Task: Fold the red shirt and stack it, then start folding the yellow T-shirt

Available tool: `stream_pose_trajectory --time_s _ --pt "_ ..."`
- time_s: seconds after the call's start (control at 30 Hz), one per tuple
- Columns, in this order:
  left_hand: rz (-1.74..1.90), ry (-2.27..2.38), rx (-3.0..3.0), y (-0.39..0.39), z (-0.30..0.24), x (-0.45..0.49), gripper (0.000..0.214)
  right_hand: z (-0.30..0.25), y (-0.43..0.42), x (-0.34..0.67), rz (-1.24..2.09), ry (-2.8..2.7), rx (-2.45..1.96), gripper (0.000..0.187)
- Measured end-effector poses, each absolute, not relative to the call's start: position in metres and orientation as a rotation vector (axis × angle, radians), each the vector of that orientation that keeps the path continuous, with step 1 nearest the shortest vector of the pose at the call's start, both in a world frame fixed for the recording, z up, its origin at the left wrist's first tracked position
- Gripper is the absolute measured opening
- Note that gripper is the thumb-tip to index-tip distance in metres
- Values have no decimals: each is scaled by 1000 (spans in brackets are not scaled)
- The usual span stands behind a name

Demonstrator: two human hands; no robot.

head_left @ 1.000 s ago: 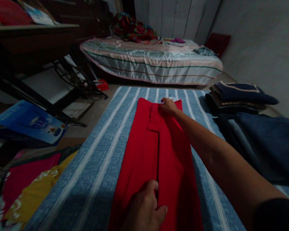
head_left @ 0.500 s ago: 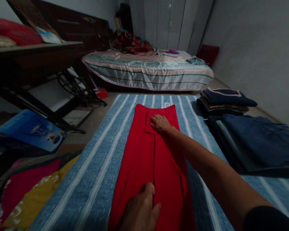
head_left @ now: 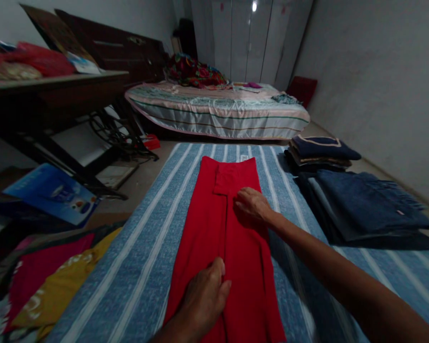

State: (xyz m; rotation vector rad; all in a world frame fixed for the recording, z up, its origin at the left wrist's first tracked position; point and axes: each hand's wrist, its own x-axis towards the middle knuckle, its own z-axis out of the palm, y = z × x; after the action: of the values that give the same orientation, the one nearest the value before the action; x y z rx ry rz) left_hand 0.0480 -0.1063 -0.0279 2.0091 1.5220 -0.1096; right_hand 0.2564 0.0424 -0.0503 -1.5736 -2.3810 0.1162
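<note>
A long red garment (head_left: 203, 224), folded lengthwise, lies over the striped blue bed cover (head_left: 143, 228). Its two folded sides meet along a seam-like line down the middle, and a short cuff-like flap crosses near the far end. My right hand (head_left: 253, 204) lies on the right side of the garment, fingers stretched out over the cloth. Closer to me, my left hand (head_left: 205, 295) rests on the left side with curled fingers, thumb and forefinger closed at the middle fold line. The fingertips of the left hand are partly hidden.
To the right sit folded jeans (head_left: 364, 200) and a stack of dark folded clothes (head_left: 321, 150). A blue box (head_left: 53, 193) and yellow and pink cloth (head_left: 64, 281) lie at the left, below a sewing machine table (head_left: 57, 83). Another bed (head_left: 218, 112) stands beyond.
My right hand has slid from the flap near the far end back toward me and slightly right. My left hand stays at the fold line. The view has shifted slightly.
</note>
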Motion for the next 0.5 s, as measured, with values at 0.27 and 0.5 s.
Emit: stream_pose_trajectory --time_s 0.27,0.5 --pt "-270 1563 2154 -114 -23 47 20 -74 3 259 199 -2311 -1486 42" --pt "-124 1553 2276 -91 -13 48 15 -67 -16 241 172 -2242 -1429 35"
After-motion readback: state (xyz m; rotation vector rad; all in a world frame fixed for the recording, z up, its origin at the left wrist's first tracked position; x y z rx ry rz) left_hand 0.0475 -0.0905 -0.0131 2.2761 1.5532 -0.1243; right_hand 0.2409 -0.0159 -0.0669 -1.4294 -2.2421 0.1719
